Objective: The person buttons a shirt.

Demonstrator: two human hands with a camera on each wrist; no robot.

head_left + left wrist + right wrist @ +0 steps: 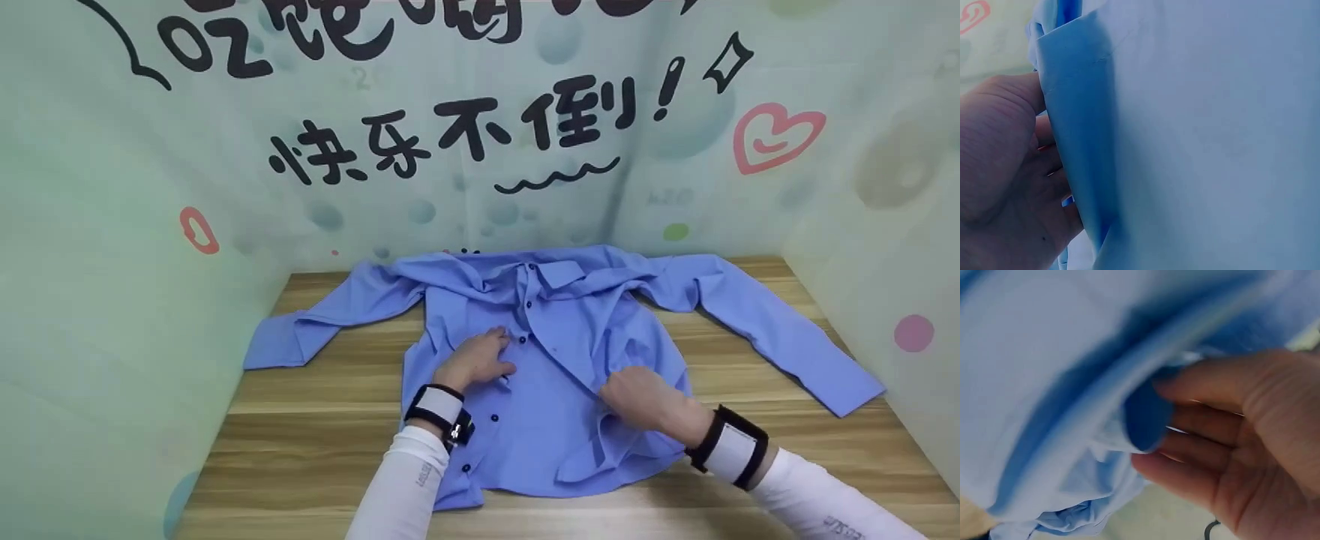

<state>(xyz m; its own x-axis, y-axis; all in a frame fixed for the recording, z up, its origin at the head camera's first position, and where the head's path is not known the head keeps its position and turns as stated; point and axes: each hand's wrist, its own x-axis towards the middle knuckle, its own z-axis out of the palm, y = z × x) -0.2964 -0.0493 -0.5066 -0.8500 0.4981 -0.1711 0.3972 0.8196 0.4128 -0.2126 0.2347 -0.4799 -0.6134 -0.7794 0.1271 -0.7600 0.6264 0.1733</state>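
A blue long-sleeved shirt (536, 405) with dark buttons lies spread on the table, collar at the far side. My left hand (476, 360) rests by its left button edge, thumb and fingers apart. In the left wrist view, the fingertips of that hand (1013, 163) disappear behind a folded cloth edge. Over the shirt's right front panel, my right hand (649, 397) grips the cloth with curled fingers. The right wrist view shows the thumb and fingers of this hand (1230, 433) pinching a bunched fold, partly blurred.
The wood-grain table (300, 450) carries the shirt, whose sleeves (780, 337) stretch out to both sides. A pale printed curtain (420, 217) with black lettering stands behind the table, and similar sheets close off the left and right.
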